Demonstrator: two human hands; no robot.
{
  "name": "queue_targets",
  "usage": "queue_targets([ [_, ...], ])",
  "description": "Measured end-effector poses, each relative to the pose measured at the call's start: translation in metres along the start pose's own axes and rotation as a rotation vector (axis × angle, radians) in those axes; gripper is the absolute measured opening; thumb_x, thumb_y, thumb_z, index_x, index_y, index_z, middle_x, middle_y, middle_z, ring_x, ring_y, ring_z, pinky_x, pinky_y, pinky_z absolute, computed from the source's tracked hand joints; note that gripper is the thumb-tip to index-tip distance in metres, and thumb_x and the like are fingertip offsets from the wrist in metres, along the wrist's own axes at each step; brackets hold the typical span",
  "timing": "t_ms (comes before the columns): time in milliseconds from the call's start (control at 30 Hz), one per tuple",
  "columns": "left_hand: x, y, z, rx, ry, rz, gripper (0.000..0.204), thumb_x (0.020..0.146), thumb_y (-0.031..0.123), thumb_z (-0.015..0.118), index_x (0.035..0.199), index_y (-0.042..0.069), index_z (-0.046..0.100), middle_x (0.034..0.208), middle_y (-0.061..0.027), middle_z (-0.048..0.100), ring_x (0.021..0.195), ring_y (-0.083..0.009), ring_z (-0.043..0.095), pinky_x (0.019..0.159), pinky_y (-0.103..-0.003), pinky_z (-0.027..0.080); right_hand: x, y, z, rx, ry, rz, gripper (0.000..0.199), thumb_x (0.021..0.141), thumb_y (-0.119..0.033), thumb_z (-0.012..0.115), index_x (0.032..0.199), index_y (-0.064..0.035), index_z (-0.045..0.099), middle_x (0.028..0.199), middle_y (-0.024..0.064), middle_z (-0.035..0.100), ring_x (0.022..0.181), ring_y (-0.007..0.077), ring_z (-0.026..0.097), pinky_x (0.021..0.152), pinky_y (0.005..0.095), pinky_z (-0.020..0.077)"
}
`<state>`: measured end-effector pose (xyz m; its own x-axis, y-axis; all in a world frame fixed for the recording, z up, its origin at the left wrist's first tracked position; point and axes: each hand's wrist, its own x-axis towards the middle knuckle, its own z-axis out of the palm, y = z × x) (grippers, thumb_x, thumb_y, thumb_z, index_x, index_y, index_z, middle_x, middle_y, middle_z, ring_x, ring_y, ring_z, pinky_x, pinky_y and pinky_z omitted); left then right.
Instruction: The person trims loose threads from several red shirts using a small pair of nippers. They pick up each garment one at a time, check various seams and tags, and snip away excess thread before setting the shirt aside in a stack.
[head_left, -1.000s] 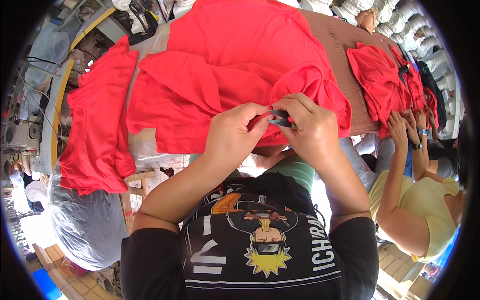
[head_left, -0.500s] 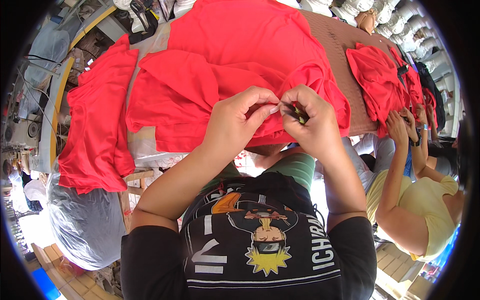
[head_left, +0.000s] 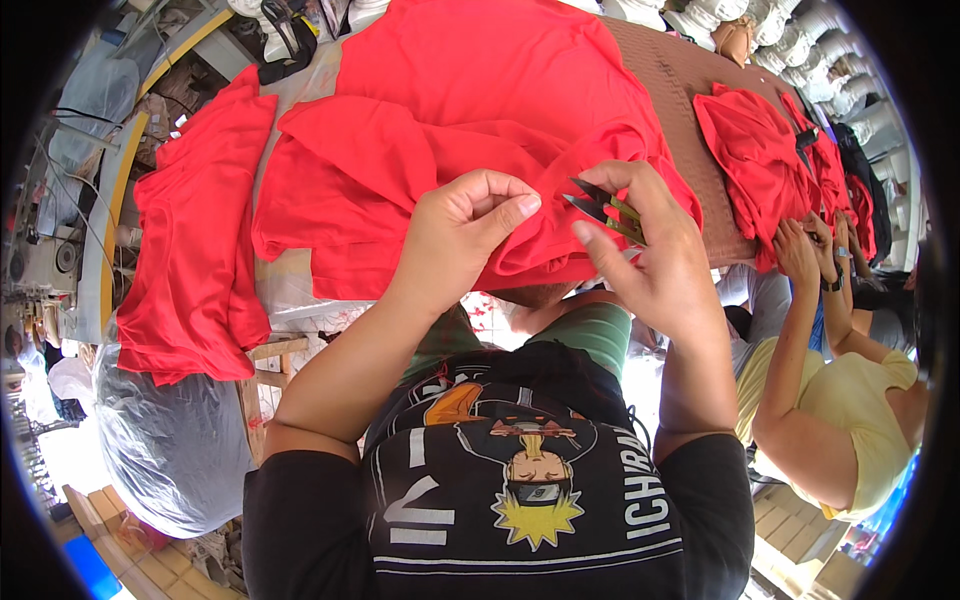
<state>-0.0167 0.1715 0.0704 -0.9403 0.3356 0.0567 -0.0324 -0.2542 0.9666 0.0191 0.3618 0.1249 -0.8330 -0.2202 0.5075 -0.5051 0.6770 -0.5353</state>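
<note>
My right hand (head_left: 668,262) holds a pair of thread snips (head_left: 625,222) with dark blades and yellow-green handles. The blades stand apart and point toward my left hand. My left hand (head_left: 450,232) is closed in a pinch, thumb against the curled index finger; whatever is between the fingertips is too small to make out. A gap separates the two hands. Beneath and beyond them, a large red cloth (head_left: 480,70) lies in loose folds over the table, its near edge hanging by my lap.
Another red garment (head_left: 200,220) drapes at the left, above a grey plastic-wrapped bundle (head_left: 175,450). On the brown table cover (head_left: 665,75), a red pile (head_left: 745,145) lies at the right, where a co-worker in a yellow shirt (head_left: 835,410) handles it. White balusters (head_left: 800,50) line the far side.
My hands have parted from fingertip contact, the right moving right. The snips have turned and now show clearly with blades spread. My left hand keeps its pinch. The red cloth stays in place.
</note>
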Motion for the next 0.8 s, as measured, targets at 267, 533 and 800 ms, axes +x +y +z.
queue_targets([
  [267,-0.002,0.000,0.000,-0.122,-0.017,-0.036,0.015,0.093,0.012,0.065,0.104,0.002,0.065,0.082,0.0060,0.061,0.068,0.0030,0.046,0.056,-0.013,0.031,-0.002,0.000,0.001,-0.134,-0.067,-0.105,0.021,0.077,-0.008,0.071,0.096,-0.0058,0.064,0.092,0.0079,0.060,0.075,0.0292,0.064,0.060,0.0370,0.0512],
  [533,-0.014,0.028,-0.018,0.399,-0.278,0.116,0.026,0.095,0.026,0.060,0.092,0.002,0.070,0.103,-0.0096,0.067,0.107,-0.0178,0.059,0.100,-0.034,0.039,-0.001,0.001,-0.002,-0.194,-0.010,-0.101,0.017,0.078,-0.007,0.071,0.093,-0.0056,0.064,0.089,0.0085,0.061,0.076,0.0283,0.065,0.062,0.0355,0.0519],
  [800,-0.018,0.044,-0.005,0.758,-0.112,0.134,0.028,0.088,0.030,0.069,0.092,0.002,0.068,0.105,-0.0093,0.068,0.102,-0.0209,0.062,0.086,-0.033,0.047,0.002,0.010,-0.027,-0.064,0.229,0.013,0.025,0.079,-0.002,0.072,0.103,-0.0008,0.064,0.094,0.0121,0.063,0.075,0.0218,0.061,0.066,0.0292,0.0511],
])
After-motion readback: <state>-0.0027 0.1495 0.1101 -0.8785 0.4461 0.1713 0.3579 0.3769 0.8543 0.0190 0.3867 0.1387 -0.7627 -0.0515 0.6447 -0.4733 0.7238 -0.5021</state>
